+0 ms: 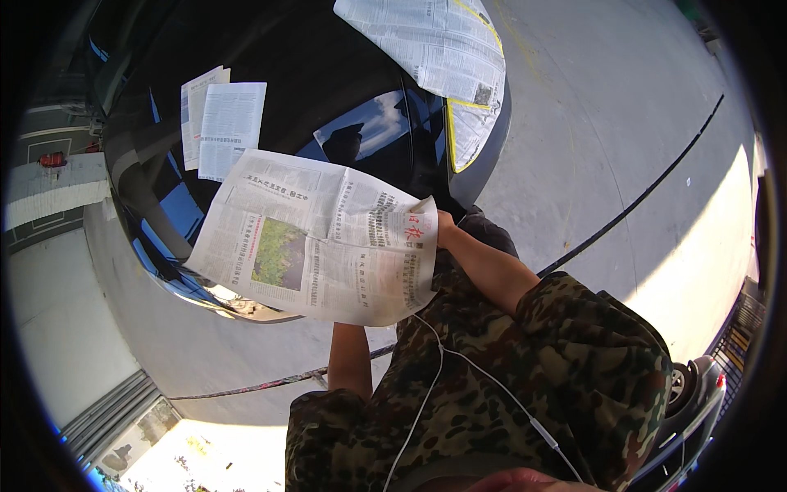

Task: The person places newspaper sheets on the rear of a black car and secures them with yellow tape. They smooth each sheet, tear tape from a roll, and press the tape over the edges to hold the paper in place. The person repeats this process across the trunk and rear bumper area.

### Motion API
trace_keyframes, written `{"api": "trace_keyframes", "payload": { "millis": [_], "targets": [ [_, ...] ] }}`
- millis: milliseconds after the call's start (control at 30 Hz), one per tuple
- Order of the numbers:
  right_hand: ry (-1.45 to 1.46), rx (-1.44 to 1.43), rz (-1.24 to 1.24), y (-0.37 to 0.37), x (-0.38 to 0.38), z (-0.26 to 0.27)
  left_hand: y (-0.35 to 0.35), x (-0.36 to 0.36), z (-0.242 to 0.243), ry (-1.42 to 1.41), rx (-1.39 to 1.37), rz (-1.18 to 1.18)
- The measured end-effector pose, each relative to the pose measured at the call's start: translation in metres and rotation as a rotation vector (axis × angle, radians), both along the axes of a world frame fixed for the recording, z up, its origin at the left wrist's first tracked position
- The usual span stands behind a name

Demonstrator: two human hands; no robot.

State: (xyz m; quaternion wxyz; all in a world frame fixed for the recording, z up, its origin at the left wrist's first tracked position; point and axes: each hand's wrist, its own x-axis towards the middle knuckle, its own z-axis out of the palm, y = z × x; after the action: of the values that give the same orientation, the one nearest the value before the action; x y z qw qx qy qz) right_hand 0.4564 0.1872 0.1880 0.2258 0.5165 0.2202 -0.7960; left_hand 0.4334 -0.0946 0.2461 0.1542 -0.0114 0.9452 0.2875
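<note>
My right hand (445,229) grips the right edge of an open newspaper sheet (332,246). The sheet spreads over the near part of a glossy dark car body (276,123). My left forearm goes under the sheet's lower edge; the left hand is hidden behind the paper. Several folded newspaper pieces (230,132) lie on the dark body, beyond the held sheet's upper left. At the top, more newspaper (442,49) covers a rounded part of the car, with yellow tape (452,132) along some edges.
A black hose or cable (639,200) crosses the grey floor (572,154). A red object (53,160) sits on a pale ledge (67,178) at left. Another car (688,418) stands at lower right. A white earphone cord (439,347) hangs over my camouflage shirt.
</note>
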Motion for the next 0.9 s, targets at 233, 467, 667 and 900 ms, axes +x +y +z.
{"api": "trace_keyframes", "payload": {
  "millis": [233,467,667,900],
  "targets": [
    [0.946,-0.732,-0.181,-0.005,-0.027,-0.020,0.096,-0.068,0.020,0.074,-0.043,-0.131],
    [0.285,0.486,0.489,-0.001,-0.010,-0.030,0.194,-0.144,0.011,0.007,-0.299,-0.170],
    [0.157,1.176,0.857,0.071,-0.001,0.030,0.200,-0.150,-0.031,0.183,-0.456,-0.212],
    [0.805,1.552,0.860,0.107,-0.019,0.139,0.213,-0.145,-0.056,0.452,-0.844,-0.103]
  ]
}}
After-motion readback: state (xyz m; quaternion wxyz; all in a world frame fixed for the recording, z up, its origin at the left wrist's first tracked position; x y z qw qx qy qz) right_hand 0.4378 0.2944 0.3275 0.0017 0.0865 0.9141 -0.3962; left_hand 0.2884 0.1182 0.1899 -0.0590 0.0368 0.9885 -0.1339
